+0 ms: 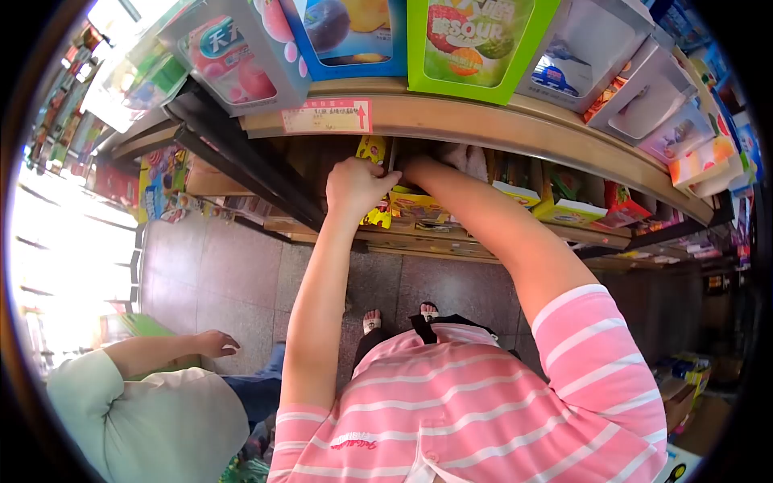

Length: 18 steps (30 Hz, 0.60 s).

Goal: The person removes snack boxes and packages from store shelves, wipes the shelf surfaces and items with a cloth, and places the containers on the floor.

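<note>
My left hand (359,187) is closed around a yellow snack packet (372,148) at the front of the lower shelf. Part of the packet shows above the fingers and more yellow wrapping hangs below them. Beside it, my right hand (416,169) reaches in under the upper shelf board, and its fingers are hidden in shadow. Just below my right wrist sits a yellow display box (419,206) with small packs in it. A pale, soft-looking bundle (465,161) lies to the right of that wrist.
Boxed sweets, including a green-framed box (471,48), line the upper shelf (483,121), which carries a pink price label (327,117). A black post (245,165) stands left of my left hand. More boxes (568,197) fill the lower shelf rightward. Another person (173,410) is at lower left.
</note>
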Each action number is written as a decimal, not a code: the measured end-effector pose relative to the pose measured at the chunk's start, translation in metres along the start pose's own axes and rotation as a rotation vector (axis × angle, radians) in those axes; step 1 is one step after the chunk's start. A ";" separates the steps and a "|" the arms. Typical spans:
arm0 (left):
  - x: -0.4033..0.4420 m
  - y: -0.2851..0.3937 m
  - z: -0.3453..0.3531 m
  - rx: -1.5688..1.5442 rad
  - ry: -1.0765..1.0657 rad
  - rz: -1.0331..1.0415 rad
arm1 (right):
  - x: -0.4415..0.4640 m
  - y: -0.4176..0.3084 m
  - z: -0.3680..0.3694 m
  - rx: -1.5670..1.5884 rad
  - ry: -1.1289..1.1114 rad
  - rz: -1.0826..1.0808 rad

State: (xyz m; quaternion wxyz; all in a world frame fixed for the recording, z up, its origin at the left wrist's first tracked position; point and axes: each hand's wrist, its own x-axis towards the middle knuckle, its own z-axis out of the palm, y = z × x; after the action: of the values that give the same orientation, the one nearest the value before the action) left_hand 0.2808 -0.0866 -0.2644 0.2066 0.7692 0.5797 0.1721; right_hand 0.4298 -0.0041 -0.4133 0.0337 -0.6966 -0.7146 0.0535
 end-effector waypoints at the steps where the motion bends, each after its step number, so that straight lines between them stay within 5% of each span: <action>1: -0.004 0.002 0.001 0.005 0.009 -0.016 | 0.003 0.001 0.001 0.008 -0.004 -0.009; 5: -0.020 0.014 0.012 -0.018 0.097 -0.097 | 0.015 0.024 -0.015 0.100 -0.365 -0.093; 8: -0.030 0.020 0.015 -0.023 0.147 -0.131 | 0.004 0.048 -0.061 0.275 -0.396 -0.062; 18: -0.038 0.009 0.014 0.032 0.253 -0.208 | -0.087 0.133 -0.141 1.910 -0.266 0.089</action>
State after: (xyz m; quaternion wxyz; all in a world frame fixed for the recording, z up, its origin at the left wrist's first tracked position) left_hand 0.2852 -0.1273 -0.2722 0.1364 0.6804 0.6801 0.2362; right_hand 0.5812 -0.0840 -0.2879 0.5030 -0.3900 -0.3406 0.6920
